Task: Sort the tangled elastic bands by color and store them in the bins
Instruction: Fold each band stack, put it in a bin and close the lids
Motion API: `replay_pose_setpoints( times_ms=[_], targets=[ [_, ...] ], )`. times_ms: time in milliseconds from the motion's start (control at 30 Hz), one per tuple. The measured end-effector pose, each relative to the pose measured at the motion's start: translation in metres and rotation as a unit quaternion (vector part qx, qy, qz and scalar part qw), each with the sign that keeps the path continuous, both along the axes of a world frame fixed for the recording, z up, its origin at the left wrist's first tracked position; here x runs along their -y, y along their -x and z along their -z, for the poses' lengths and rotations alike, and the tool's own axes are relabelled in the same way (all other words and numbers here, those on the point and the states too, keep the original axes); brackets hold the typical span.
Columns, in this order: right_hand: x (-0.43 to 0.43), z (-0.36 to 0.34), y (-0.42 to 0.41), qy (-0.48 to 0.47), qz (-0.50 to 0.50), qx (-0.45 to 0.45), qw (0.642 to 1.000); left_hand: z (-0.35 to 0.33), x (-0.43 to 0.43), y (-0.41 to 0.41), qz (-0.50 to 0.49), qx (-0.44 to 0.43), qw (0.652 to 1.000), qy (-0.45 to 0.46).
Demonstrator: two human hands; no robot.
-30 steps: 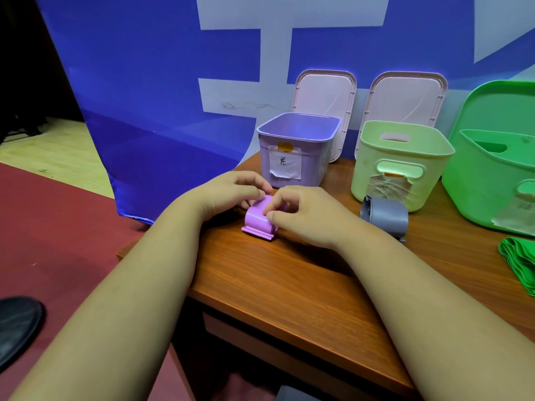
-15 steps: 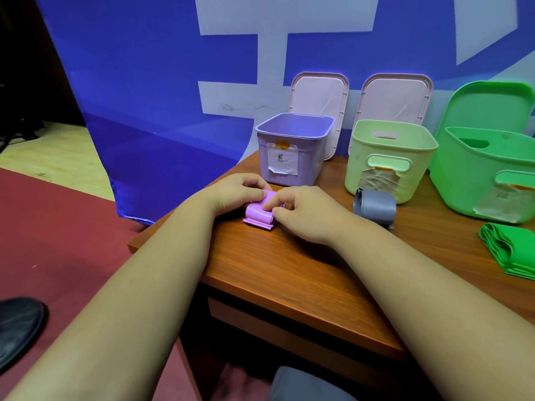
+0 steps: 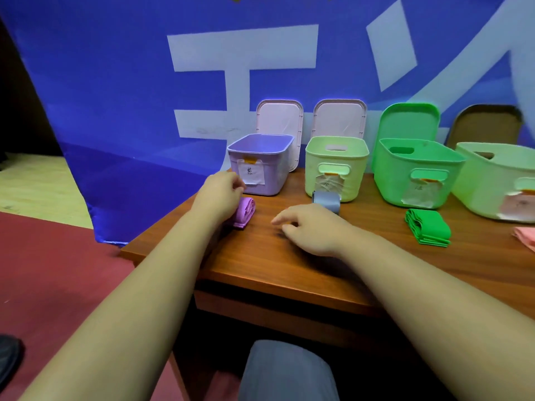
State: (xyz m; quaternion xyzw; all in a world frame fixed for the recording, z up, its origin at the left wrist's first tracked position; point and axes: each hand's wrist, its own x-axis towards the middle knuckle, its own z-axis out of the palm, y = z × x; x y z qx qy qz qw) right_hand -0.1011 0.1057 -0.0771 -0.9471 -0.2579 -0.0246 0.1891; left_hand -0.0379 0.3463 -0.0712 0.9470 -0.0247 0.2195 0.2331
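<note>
A folded purple elastic band lies on the wooden table in front of the purple bin. My left hand hovers over the band's left side, its fingers loosely curled with nothing visibly between them. Right of the band, my right hand sits low over the table with relaxed fingers, holding nothing. A rolled grey band sits just behind it, against the pale green bin. A folded green band lies before the green bin.
Another pale bin stands at the far right, with a pink band at the frame edge. Several lids lean on the blue backdrop behind the bins. The table's left corner is close to my left forearm.
Both hands pinched the purple band before. Now my right hand has let go and moved right, my left hand has lifted off it, and the band lies on the table.
</note>
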Motion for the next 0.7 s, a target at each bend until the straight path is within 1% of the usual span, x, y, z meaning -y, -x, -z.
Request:
replay_pose_setpoints(
  times_ms=[100, 200, 267, 333, 400, 467, 500, 567, 700],
  targets=[
    [0.042, -0.015, 0.014, -0.029, 0.072, 0.012, 0.997, -0.012, 0.038, 0.022, 0.042, 0.019, 0.999, 0.027],
    [0.085, -0.02, 0.023, -0.084, 0.14, 0.034, 0.986, -0.017, 0.096, 0.047, 0.124, 0.02, 0.989, 0.084],
    [0.108, -0.016, 0.024, -0.108, 0.176, 0.04, 0.978, -0.009, 0.132, 0.057, 0.175, -0.011, 0.975, 0.135],
    [0.124, -0.006, 0.024, -0.103, 0.19, 0.035, 0.976, 0.007, 0.159, 0.062, 0.218, -0.069, 0.962, 0.152],
    [0.133, 0.009, 0.022, -0.076, 0.18, 0.036, 0.98, 0.026, 0.175, 0.062, 0.244, -0.104, 0.957, 0.119],
    [0.137, 0.024, 0.019, -0.053, 0.157, 0.044, 0.985, 0.035, 0.179, 0.059, 0.243, -0.092, 0.965, 0.044],
    [0.138, 0.029, 0.017, -0.054, 0.15, 0.045, 0.986, 0.036, 0.179, 0.058, 0.243, -0.09, 0.966, 0.022],
    [0.139, 0.034, 0.011, -0.059, 0.148, 0.049, 0.986, 0.035, 0.178, 0.057, 0.249, -0.095, 0.964, 0.007],
    [0.144, 0.041, 0.009, -0.051, 0.143, 0.061, 0.987, 0.036, 0.182, 0.057, 0.257, -0.092, 0.962, 0.011]
  ],
)
